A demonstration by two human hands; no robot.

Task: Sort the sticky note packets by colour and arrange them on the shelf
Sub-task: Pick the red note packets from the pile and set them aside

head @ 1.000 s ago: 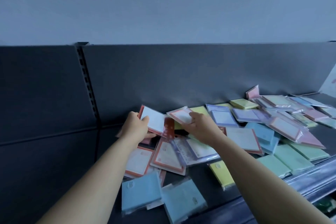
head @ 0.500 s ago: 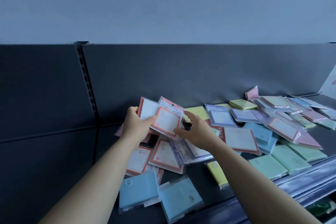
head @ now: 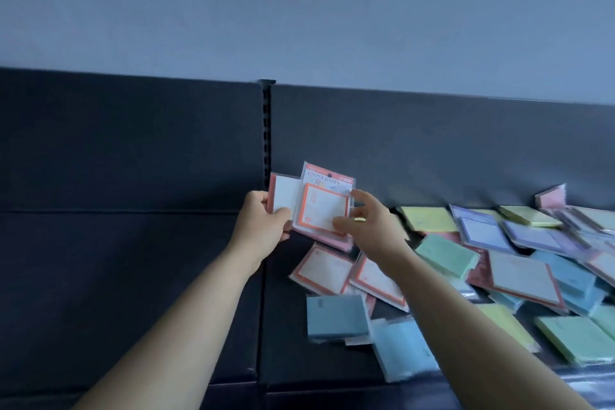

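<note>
Gripping orange-bordered packets point(head: 319, 206) between hands: left hand point(head: 263, 226) clamped, right hand point(head: 369, 226) pinching edge.

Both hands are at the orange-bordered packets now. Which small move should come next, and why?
Probably the right hand should let go and fetch another orange-bordered packet from the shelf below. The left hand already grips the stack, and matching packets lie loose just beneath.

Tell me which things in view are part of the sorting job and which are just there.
Part of the job:
- orange-bordered packets held by left hand and right hand
- loose pile of packets
- shelf

Just there:
- slotted upright
- back panel
- wall
</note>
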